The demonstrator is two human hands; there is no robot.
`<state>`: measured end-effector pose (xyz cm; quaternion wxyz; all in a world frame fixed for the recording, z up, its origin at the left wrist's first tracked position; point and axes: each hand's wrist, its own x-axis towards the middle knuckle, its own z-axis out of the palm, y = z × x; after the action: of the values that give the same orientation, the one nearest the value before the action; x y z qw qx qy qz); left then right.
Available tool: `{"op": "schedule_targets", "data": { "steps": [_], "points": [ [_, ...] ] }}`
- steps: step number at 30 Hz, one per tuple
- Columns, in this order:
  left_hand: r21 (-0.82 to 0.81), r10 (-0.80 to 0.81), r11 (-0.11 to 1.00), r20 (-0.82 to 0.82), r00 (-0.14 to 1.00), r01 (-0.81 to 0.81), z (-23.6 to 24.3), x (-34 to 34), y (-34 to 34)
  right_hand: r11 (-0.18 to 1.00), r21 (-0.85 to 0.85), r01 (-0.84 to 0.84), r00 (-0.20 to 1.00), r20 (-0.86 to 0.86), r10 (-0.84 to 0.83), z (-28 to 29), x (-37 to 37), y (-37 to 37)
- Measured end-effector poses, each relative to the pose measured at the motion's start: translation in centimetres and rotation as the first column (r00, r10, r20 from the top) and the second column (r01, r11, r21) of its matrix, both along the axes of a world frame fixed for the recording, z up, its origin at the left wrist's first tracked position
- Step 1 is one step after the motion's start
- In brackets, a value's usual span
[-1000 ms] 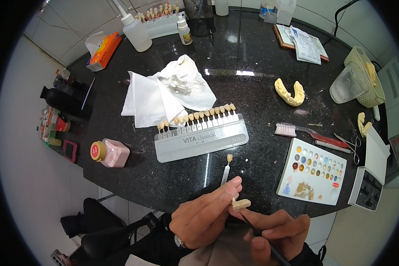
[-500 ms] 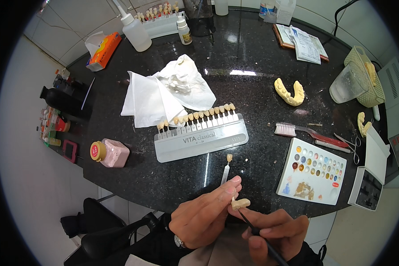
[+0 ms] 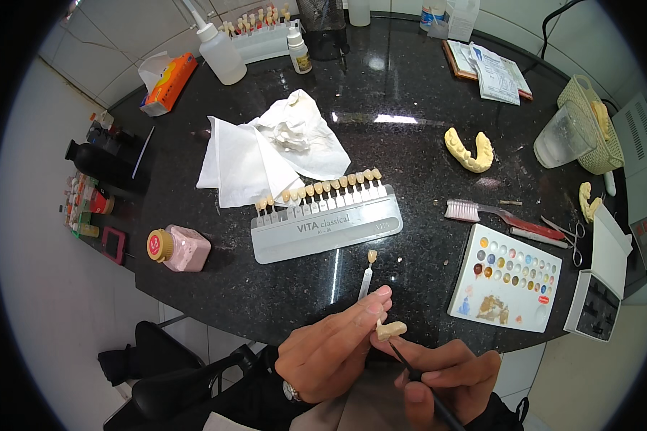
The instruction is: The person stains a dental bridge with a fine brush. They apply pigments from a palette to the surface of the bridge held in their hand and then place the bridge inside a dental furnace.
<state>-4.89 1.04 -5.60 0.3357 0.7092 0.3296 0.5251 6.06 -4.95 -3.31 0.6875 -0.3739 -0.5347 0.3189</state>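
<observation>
My left hand (image 3: 327, 348) has its fingers closed round the small holder of a beige dental piece (image 3: 391, 329). My right hand (image 3: 460, 377) grips a slender black brush (image 3: 442, 409), its fine tip at or just below that piece. A loose tooth shade tab (image 3: 371, 269) lies beside my left fingertips. Behind it sits a grey shade guide (image 3: 325, 244) with a row of tooth tabs. To the right lies a white palette (image 3: 525, 312) with many coloured wells.
Crumpled tissues (image 3: 277, 144), a pink powder jar (image 3: 187, 248), two plaster models (image 3: 469, 159), a toothbrush (image 3: 525, 219), scissors (image 3: 576, 251), a plastic cup (image 3: 557, 136) and basket (image 3: 589, 158), an open box (image 3: 593, 309), a tissue box (image 3: 167, 86) and bottles (image 3: 223, 61) surround the work.
The brush tip has shifted very slightly against the dental piece. My hands and the things on the counter otherwise stay in place.
</observation>
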Motion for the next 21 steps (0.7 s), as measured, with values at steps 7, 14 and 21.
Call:
{"op": "schedule_targets", "data": {
  "steps": [7, 14, 21],
  "points": [
    [0.071, -0.130, 0.988, -0.072, 0.989, 0.135, -0.6, -1.2, 0.6, 0.999, -0.042, 0.018, 0.997, 0.077, -0.014, 0.4, 0.1, -0.3],
    [0.036, -0.146, 0.988, -0.126, 0.981, 0.151, 0.0, -1.3, 0.8, 1.000, -0.011, 0.022, 0.998, 0.056, -0.021, 0.1, 0.1, -0.1],
    [0.102, -0.075, 0.991, -0.070, 0.995, 0.081, -0.6, -0.7, 0.6, 1.000, -0.011, 0.013, 0.999, 0.032, -0.012, 0.2, 0.1, -0.1]
  ]
}}
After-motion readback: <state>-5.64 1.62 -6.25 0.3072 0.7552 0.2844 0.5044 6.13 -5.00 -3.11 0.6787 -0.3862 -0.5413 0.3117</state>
